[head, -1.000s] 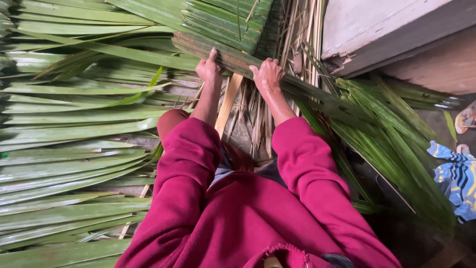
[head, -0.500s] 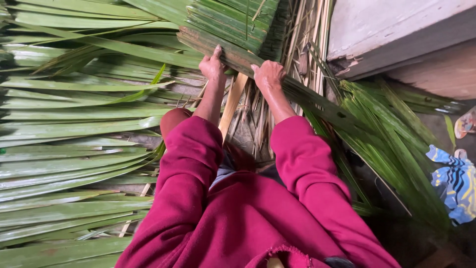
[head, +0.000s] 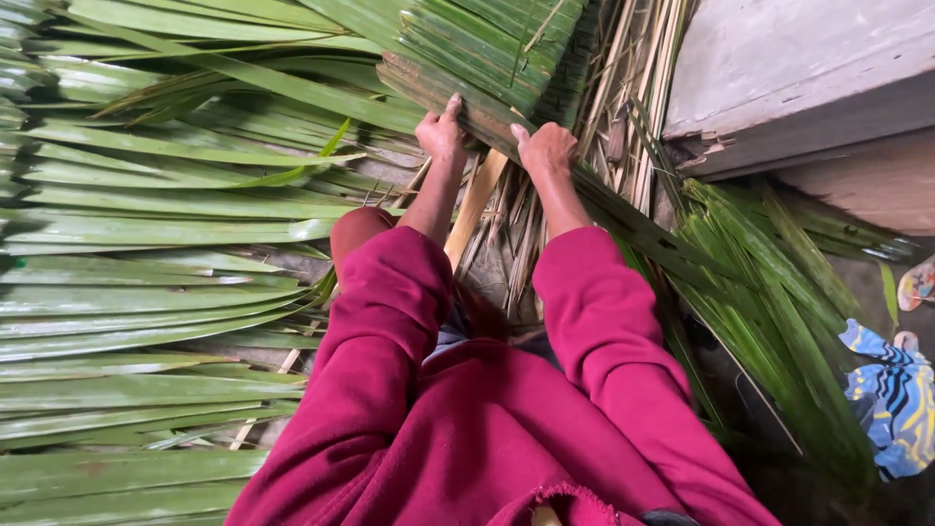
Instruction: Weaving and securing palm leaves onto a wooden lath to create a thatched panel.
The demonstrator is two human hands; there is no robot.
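A folded row of long green palm leaves [head: 467,49] lies across a pale wooden slat [head: 474,209] in front of me. My left hand [head: 441,131] grips the folded edge of the leaves, thumb up against it. My right hand [head: 547,148] presses on the same edge a short way to the right, fingers curled over it. Both arms wear dark red sleeves [head: 385,321]. Dry brown leaf strips [head: 511,244] hang below the hands.
Loose green palm leaves [head: 146,292] spread over the whole left side. More leaves [head: 779,292] trail to the lower right. A grey wooden plank edge [head: 789,68] stands at the upper right. A blue and yellow patterned cloth [head: 891,390] and a sandal [head: 916,282] lie at the right edge.
Both hands have stayed on the folded leaf edge while the view shifted, so they sit slightly further right in the picture. The right hand's fingers have curled a little tighter.
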